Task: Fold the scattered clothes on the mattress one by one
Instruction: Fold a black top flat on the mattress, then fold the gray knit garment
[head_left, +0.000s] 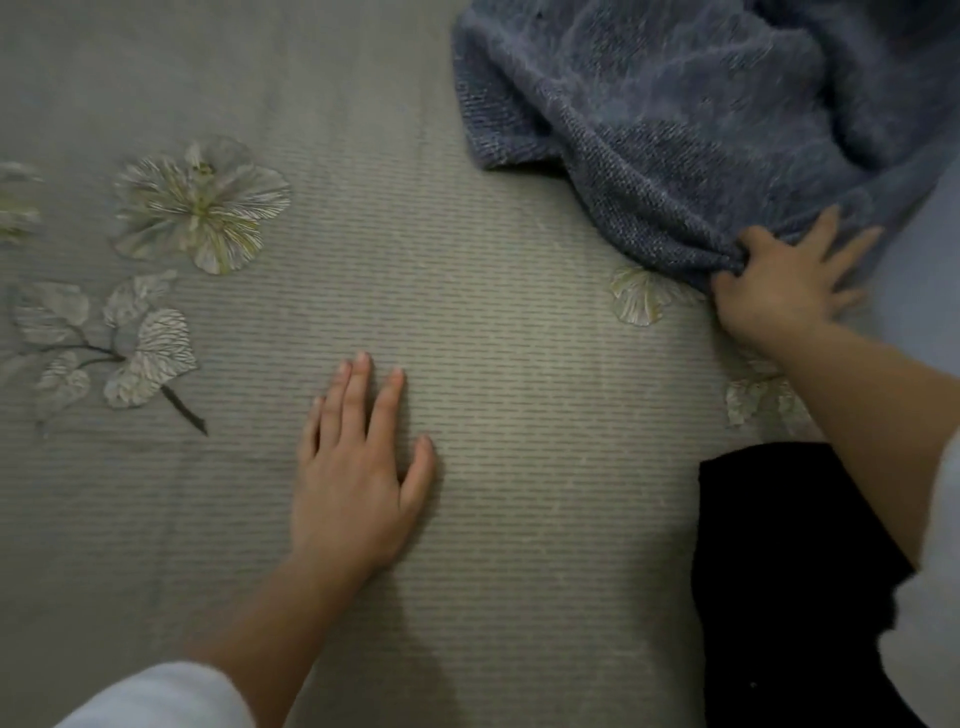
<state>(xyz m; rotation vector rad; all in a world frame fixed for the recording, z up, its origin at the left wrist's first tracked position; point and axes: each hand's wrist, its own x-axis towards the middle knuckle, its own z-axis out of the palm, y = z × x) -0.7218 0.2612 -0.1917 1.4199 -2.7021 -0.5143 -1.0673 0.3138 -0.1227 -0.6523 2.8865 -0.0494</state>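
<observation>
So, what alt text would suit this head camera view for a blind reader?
A person's right hand grips the edge of a crumpled fuzzy blue knit garment on a flower-patterned mattress, while the left hand rests flat on it. A black garment lies beneath the right forearm.

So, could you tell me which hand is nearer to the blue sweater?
Right. The right hand grips the near edge of the blue sweater; the left hand rests flat on the mattress, well apart from it.
</observation>
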